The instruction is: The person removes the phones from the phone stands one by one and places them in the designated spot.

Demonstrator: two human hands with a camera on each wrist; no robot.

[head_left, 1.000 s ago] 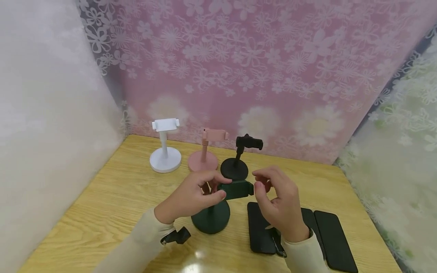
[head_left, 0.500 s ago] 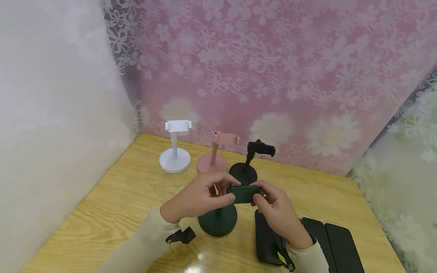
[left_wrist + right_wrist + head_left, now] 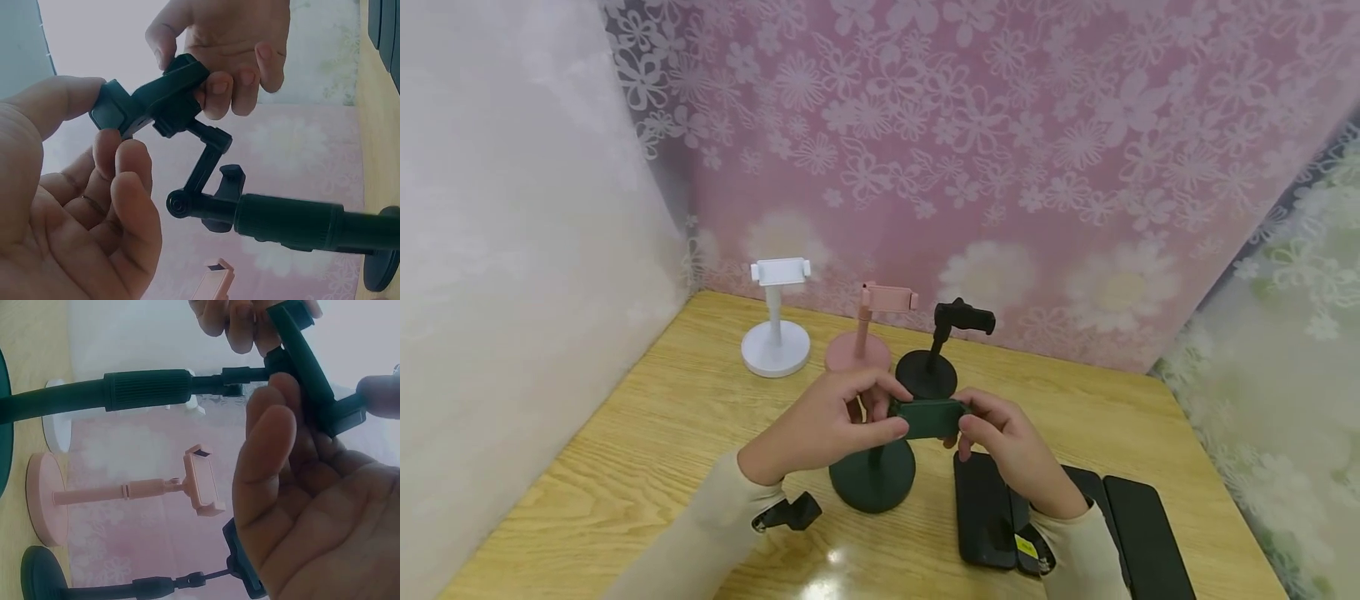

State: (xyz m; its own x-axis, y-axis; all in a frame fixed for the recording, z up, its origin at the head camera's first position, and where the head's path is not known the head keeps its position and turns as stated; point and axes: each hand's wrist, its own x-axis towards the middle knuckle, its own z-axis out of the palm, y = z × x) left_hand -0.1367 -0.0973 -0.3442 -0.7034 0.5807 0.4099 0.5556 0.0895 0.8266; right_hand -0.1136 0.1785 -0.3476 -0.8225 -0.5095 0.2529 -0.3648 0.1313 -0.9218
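A dark green phone stand stands upright on the table, its round base down and its clamp head raised between both hands. My left hand pinches the clamp's left end with thumb and fingers. At the clamp's right end, my right hand grips with its thumb in front and fingers behind. In the left wrist view the jointed arm and ribbed post of the stand show below the clamp. The right wrist view has the clamp between the fingers of both hands, with no phone in it.
Behind stand a white phone stand, a pink phone stand and a black phone stand. Several black phones lie flat at the right, partly under the right forearm. A flowered curtain borders the table.
My right hand has moved left onto the clamp's right end and now grips it. The left hand keeps its hold. The head view has shifted slightly.
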